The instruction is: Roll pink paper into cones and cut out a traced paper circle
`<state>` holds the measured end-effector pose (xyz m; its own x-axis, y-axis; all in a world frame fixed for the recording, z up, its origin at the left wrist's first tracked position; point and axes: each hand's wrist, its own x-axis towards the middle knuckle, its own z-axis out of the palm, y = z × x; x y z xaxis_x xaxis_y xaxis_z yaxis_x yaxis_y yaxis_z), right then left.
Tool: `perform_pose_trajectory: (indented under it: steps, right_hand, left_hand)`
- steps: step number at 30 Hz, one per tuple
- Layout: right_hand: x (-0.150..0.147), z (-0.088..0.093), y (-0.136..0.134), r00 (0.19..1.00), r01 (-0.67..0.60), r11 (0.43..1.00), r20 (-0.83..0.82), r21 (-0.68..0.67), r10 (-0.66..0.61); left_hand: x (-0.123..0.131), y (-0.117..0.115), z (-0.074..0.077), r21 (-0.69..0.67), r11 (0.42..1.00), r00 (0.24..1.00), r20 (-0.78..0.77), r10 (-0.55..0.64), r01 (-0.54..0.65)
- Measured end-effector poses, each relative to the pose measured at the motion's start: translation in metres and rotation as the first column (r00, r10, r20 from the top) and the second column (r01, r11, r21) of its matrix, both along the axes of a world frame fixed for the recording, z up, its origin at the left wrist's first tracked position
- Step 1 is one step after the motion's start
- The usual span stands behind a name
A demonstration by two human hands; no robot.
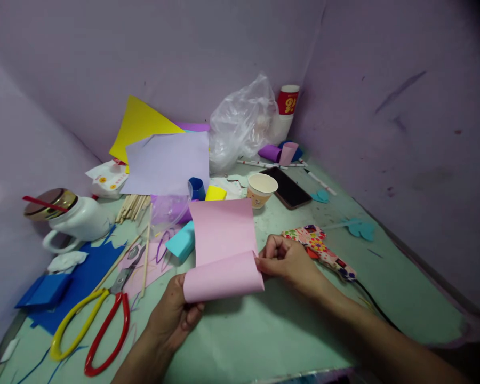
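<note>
A sheet of pink paper (226, 229) is held over the front of the table, its near end curled over into a loose roll. My left hand (176, 314) grips the left end of that roll, thumb on top and fingers underneath. At the roll's right edge, my right hand (288, 261) pinches the paper between thumb and bent fingers. Just beyond the right hand lies a glue gun (320, 248) with a flowered cover. Scissors (118, 285) with one yellow and one red handle rest left of my left hand. A turquoise folded paper piece (182, 242) sits beside the pink sheet.
A paper cup (262, 189) and a phone (290, 186) stand behind the sheet. A white mug (78, 218), wooden sticks (133, 208) and blue paper (92, 261) are at left. Farther back are lavender paper (170, 162), a clear plastic bag (244, 122) and stacked cups (287, 109).
</note>
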<state>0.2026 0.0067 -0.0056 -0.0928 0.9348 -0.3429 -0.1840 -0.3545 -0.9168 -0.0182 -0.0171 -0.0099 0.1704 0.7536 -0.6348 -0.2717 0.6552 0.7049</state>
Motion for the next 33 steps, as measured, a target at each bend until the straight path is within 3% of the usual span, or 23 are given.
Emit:
perform_pose_trajectory:
  steps: [6, 13, 19, 26, 33]
  right_hand:
    - [-0.008, 0.014, -0.007, 0.947, -0.05, 0.998, -0.314, 0.047, 0.062]
    - [-0.006, 0.019, -0.007, 0.914, -0.108, 0.993, -0.388, 0.054, 0.12]
    - [-0.006, 0.006, -0.001, 0.944, -0.025, 0.993, -0.324, 0.112, 0.06]
    - [-0.003, 0.0, 0.003, 0.982, 0.018, 0.987, -0.188, 0.157, 0.012]
    - [-0.006, 0.001, -0.003, 0.991, -0.033, 0.982, -0.119, 0.183, 0.055]
  left_hand:
    - [-0.011, 0.001, -0.001, -0.052, 0.998, 0.981, 0.192, -0.008, 0.018]
    - [-0.015, 0.011, -0.014, 0.025, 0.997, 0.981, 0.177, -0.08, 0.077]
    - [-0.011, 0.013, -0.01, 0.174, 0.982, 0.994, 0.073, -0.087, 0.073]
    - [-0.005, 0.001, -0.005, 0.408, 0.912, 0.997, -0.077, -0.02, 0.049]
    - [0.001, -0.01, 0.002, 0.39, 0.909, 0.968, -0.244, -0.053, 0.148]
